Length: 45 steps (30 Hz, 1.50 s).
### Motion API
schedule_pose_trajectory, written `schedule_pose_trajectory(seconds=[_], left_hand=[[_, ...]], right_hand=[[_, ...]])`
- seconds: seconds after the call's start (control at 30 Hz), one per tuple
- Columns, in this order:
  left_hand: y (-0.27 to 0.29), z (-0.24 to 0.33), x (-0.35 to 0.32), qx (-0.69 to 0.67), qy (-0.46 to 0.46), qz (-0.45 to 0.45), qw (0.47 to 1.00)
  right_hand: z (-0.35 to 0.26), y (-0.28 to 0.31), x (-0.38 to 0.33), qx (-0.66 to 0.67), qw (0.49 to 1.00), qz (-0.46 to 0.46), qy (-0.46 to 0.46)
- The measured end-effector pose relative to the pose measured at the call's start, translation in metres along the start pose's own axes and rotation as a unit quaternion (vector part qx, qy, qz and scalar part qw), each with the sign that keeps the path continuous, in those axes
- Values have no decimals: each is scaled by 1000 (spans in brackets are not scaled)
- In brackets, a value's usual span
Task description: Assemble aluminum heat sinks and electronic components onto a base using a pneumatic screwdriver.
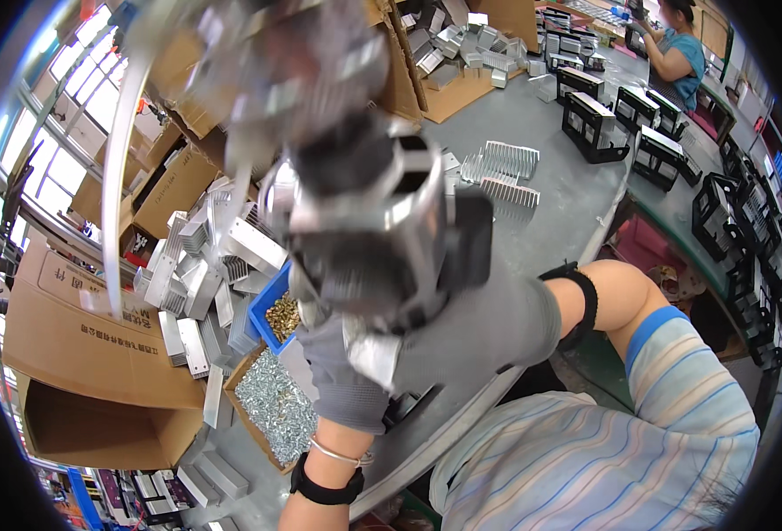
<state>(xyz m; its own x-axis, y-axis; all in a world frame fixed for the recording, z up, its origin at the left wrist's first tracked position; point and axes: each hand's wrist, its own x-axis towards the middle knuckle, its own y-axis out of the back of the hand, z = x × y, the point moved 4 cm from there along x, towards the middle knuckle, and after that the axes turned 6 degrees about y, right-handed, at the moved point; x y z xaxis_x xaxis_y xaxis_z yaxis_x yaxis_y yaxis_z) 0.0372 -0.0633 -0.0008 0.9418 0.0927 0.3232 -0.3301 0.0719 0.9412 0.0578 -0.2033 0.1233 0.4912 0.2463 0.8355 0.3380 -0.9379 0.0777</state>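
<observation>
My left hand (345, 376), in a grey glove, is over the bench next to a tray of screws. My right hand (497, 332), gloved the same way, comes in from the right and nearly meets it. A bright silvery metal piece (373, 356) shows between the two hands, partly covered. A large black and silver device (364, 221), smeared by motion and close to the camera, hides the fingers of both hands. Whether either hand grips the metal piece or the device cannot be made out.
A cardboard tray of silver screws (276, 411) and a blue bin of brass-coloured fasteners (276, 310) stand at the left. Beyond them lie piled heat sinks (201, 283) and an open carton (90, 354). Finned pieces (502, 164), black frames (590, 124) and a co-worker (678, 57) are farther right.
</observation>
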Motion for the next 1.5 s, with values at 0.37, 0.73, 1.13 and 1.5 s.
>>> schedule_pose_trajectory(seconds=[0.37, 0.73, 1.13, 1.5], left_hand=[[53, 11, 2, -228, 46, -37, 972], [76, 2, -33, -179, 57, 46, 981], [69, 0, -51, -229, 47, 155, 960], [69, -10, -67, -609, 307, 71, 728]], right_hand=[[52, 8, 26, 182, 971, 66, -139], [47, -2, 25, 363, 880, 60, -300], [27, -4, 28, 429, 866, 62, -251], [34, -16, 35, 455, 856, 76, -232]])
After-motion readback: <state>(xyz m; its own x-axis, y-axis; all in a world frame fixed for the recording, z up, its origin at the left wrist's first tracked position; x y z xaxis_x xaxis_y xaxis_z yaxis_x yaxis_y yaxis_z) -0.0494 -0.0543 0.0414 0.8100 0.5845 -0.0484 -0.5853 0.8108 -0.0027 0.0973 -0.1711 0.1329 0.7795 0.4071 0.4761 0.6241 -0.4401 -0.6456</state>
